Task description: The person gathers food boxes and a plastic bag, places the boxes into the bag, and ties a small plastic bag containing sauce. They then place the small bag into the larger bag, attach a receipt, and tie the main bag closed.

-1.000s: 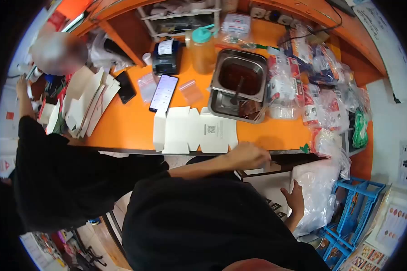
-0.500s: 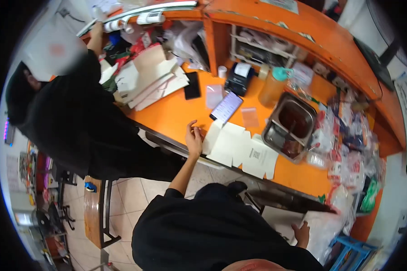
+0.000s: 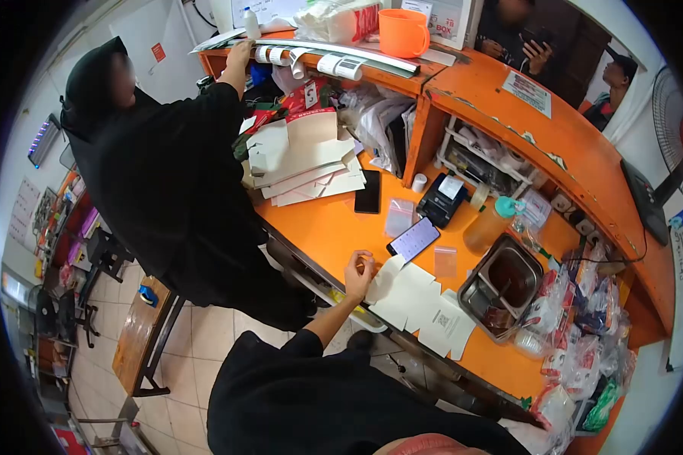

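Observation:
My left hand (image 3: pixel 359 276) is at the counter's front edge, its fingers curled at the left end of an unfolded cardboard box (image 3: pixel 408 297). That end of the pale card bends upward beside the fingers. A printed square code shows on the box's right part. Just behind it lies a lit phone (image 3: pixel 415 240), with a small clear plastic bag (image 3: pixel 445 262) to the right. My right hand is out of view, low on the right. A metal container (image 3: pixel 473 299) with dark brown sauce stands right of the box.
A person in black (image 3: pixel 159 174) stands on the left, one hand on the upper shelf. Stacked flat cardboard (image 3: pixel 296 159), a small printer (image 3: pixel 442 199), an orange bottle (image 3: pixel 484 229) and bagged packets (image 3: pixel 580 322) crowd the orange counter (image 3: pixel 334 235). Other people are beyond it.
My view has tilted up, showing more beyond the counter. The left hand's fingers have curled in at the box, whose left end now bends up. The right hand has left view.

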Demonstrator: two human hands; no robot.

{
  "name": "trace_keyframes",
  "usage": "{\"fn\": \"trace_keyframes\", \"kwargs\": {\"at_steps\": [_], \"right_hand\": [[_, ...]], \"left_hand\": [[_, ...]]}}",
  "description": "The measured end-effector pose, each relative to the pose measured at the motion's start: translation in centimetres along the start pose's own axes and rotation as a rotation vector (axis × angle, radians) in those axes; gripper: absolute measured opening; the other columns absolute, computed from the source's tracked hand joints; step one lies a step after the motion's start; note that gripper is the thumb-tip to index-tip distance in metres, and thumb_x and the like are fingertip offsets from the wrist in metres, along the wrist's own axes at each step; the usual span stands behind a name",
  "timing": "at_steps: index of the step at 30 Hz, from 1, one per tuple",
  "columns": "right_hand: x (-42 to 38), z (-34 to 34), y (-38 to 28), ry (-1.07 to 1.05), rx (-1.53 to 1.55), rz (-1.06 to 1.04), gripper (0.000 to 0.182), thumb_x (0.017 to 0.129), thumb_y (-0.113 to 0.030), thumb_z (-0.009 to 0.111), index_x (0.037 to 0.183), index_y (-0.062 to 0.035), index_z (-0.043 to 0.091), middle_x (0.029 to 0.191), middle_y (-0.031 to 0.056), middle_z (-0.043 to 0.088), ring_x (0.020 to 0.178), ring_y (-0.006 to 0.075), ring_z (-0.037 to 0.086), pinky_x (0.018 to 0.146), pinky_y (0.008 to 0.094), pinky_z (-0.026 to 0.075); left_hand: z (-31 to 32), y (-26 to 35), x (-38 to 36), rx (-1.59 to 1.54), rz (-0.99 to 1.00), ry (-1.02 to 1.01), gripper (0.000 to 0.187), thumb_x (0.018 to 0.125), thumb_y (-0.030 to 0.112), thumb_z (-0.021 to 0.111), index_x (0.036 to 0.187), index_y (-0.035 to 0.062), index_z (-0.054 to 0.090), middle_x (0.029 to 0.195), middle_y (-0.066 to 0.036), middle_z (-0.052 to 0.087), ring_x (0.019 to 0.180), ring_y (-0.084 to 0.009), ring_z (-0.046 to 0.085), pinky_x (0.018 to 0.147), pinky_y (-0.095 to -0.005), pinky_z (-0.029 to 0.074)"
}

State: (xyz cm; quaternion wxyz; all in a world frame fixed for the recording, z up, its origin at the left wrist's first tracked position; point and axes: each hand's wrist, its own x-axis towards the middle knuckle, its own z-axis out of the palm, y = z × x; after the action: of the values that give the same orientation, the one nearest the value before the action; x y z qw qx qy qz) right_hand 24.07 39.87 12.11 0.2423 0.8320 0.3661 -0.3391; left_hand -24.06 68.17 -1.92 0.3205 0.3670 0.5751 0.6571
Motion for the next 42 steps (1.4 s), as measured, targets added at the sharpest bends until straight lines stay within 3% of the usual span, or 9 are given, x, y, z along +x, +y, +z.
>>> {"fn": "trace_keyframes", "kwargs": {"at_steps": [3, 5, 11, 15, 17, 22, 29, 34, 42], "right_hand": [[-7.8, -7.8, -6.5, 0.413, 0.068, -0.546, 0.06, 0.09, -0.045, 0.06, 0.128, -0.0011, 0.047, 0.104, 0.0228, 0.067, 0.096, 0.0404, 0.064, 0.079, 0.045, 0.049], [-9.7, -12.4, -12.5, 0.366, 0.155, -0.797, 0.071, 0.078, -0.033, 0.074, 0.134, 0.0, 0.047, 0.119, 0.0297, 0.057, 0.116, 0.0421, 0.054, 0.092, 0.0474, 0.046], [-15.8, -20.5, -34.6, 0.49, 0.012, -1.413, 0.061, 0.08, -0.023, 0.072, 0.134, -0.0033, 0.05, 0.123, 0.0207, 0.059, 0.115, 0.0371, 0.055, 0.096, 0.0425, 0.044], [-15.8, -25.3, -51.2, 0.808, 0.006, -1.675, 0.059, 0.083, -0.025, 0.067, 0.133, -0.0006, 0.047, 0.126, 0.019, 0.056, 0.116, 0.0372, 0.053, 0.097, 0.0418, 0.043], [-14.8, -27.4, -59.6, 1.051, 0.071, -1.846, 0.058, 0.083, -0.019, 0.066, 0.134, -0.0022, 0.045, 0.126, 0.0178, 0.053, 0.119, 0.036, 0.051, 0.098, 0.0426, 0.044], [-14.9, -30.6, -73.1, 1.402, 0.052, -1.845, 0.052, 0.082, -0.019, 0.066, 0.128, -0.0026, 0.049, 0.123, 0.0149, 0.054, 0.118, 0.0309, 0.051, 0.095, 0.0414, 0.042], [-15.0, -30.8, -76.1, 1.706, 0.094, -1.581, 0.047, 0.084, -0.047, 0.063, 0.101, -0.0032, 0.063, 0.103, 0.0108, 0.059, 0.101, 0.0257, 0.054, 0.083, 0.0397, 0.041], [-15.8, -31.2, -78.8, 1.818, 0.081, -1.758, 0.037, 0.085, -0.037, 0.061, 0.101, -0.0041, 0.063, 0.104, 0.0096, 0.06, 0.106, 0.0244, 0.053, 0.088, 0.0423, 0.039], [-16.0, -31.6, -82.0, 1.51, 0.312, -1.716, 0.03, 0.074, -0.028, 0.076, 0.096, -0.0102, 0.067, 0.096, 0.007, 0.061, 0.101, 0.0258, 0.055, 0.089, 0.0421, 0.039]], "left_hand": [[-0.1, 0.1, 0.0, -0.021, -0.006, -0.011, 0.016, 0.095, 0.014, 0.059, 0.105, 0.0028, 0.056, 0.068, 0.002, 0.05, 0.054, -0.0045, 0.047, 0.047, -0.0216, 0.038], [-0.2, 0.0, -0.1, -0.067, -0.044, -0.015, 0.015, 0.095, 0.014, 0.058, 0.106, 0.0029, 0.056, 0.068, 0.002, 0.05, 0.053, -0.0036, 0.046, 0.046, -0.021, 0.036], [-2.1, -0.1, 0.4, -0.346, -0.108, -0.132, 0.016, 0.098, 0.02, 0.054, 0.103, 0.0046, 0.058, 0.06, 0.005, 0.046, 0.045, -0.0021, 0.04, 0.04, -0.0206, 0.03], [-5.0, 0.3, 0.5, 0.404, 0.36, -0.395, 0.017, 0.093, 0.018, 0.06, 0.098, 0.0026, 0.063, 0.066, -0.005, 0.064, 0.056, -0.0197, 0.063, 0.054, -0.0325, 0.05], [-5.3, 0.0, 0.2, 0.499, 0.276, -0.492, 0.018, 0.091, 0.021, 0.061, 0.1, 0.0062, 0.063, 0.07, -0.008, 0.067, 0.061, -0.0282, 0.067, 0.058, -0.0355, 0.053], [-5.1, -1.4, -0.2, 0.613, 0.471, -0.509, 0.017, 0.089, 0.025, 0.063, 0.099, 0.0108, 0.064, 0.073, -0.009, 0.064, 0.064, -0.0251, 0.067, 0.058, -0.0353, 0.053], [-4.6, -0.5, -0.2, 0.537, 0.61, -0.375, 0.019, 0.088, 0.024, 0.064, 0.1, 0.0084, 0.065, 0.077, -0.01, 0.065, 0.064, -0.0245, 0.065, 0.059, -0.036, 0.052], [-5.2, 2.0, 0.5, 0.698, 0.722, -0.291, 0.016, 0.086, 0.021, 0.064, 0.096, 0.0075, 0.066, 0.078, -0.011, 0.066, 0.066, -0.0258, 0.065, 0.06, -0.0352, 0.052], [-5.0, 1.3, 0.8, 0.68, 0.688, -0.291, 0.015, 0.085, 0.02, 0.065, 0.094, 0.0083, 0.066, 0.078, -0.01, 0.066, 0.066, -0.0246, 0.065, 0.06, -0.0352, 0.053]]}}
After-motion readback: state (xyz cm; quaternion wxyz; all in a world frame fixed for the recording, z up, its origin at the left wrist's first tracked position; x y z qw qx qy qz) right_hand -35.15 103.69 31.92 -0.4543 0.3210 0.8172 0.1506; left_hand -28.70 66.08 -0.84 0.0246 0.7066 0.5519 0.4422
